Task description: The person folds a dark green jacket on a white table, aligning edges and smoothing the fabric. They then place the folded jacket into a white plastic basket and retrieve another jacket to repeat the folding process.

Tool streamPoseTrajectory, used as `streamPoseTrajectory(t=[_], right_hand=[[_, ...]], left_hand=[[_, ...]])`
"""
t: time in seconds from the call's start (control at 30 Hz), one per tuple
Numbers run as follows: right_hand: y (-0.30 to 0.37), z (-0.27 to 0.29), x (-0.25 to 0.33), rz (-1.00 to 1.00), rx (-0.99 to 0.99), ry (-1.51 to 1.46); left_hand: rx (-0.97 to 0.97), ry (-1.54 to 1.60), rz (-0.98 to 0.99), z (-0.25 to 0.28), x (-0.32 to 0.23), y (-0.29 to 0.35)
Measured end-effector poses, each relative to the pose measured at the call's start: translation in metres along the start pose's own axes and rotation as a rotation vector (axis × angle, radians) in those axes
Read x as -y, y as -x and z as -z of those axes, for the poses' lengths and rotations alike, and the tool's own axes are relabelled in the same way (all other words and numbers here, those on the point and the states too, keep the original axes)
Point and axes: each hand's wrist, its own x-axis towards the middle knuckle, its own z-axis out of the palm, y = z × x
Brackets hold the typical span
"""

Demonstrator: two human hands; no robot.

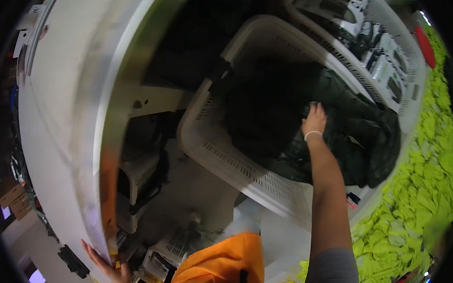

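My right hand (315, 120), with a pale band at its wrist, reaches into a large white plastic basket (220, 159). Its fingers are bent together on a bundle of dark, shiny cloth (363, 150), apparently pinching it; their tips are partly hidden. The dark cloth fills much of the basket, and its far left part is lost in shadow. At the lower left, my left hand (109, 267) rests on the edge of a white table (57, 105), with its fingers stretched out over the edge and nothing visible in them.
A second white basket (341, 42) with packaged items (386, 68) adjoins at the far right. A heap of bright yellow-green cloth pieces (403, 225) runs along the right. An orange garment (224, 268) is on my body. More white baskets (165, 257) stand low beside the table.
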Motion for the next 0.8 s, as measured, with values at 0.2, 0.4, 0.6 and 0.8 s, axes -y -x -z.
streamPoseTrajectory(t=[0.2, 0.4, 0.6, 0.8], right_hand=[[-0.049, -0.056, -0.029, 0.047, 0.23, 0.226], [0.055, 0.0, -0.037, 0.208, 0.273, -0.292], [0.147, 0.284, -0.028, 0.194, 0.37, -0.817], [0.228, 0.515, -0.026, 0.411, -0.154, -0.599]], left_hand=[[-0.006, 0.079, 0.235, 0.0, -0.001, 0.011], [-0.027, -0.081, -0.028, 0.0, -0.008, 0.002], [-0.054, 0.076, -0.025, 0.011, -0.002, 0.004], [-0.202, 0.195, -0.132, 0.023, 0.003, 0.021]])
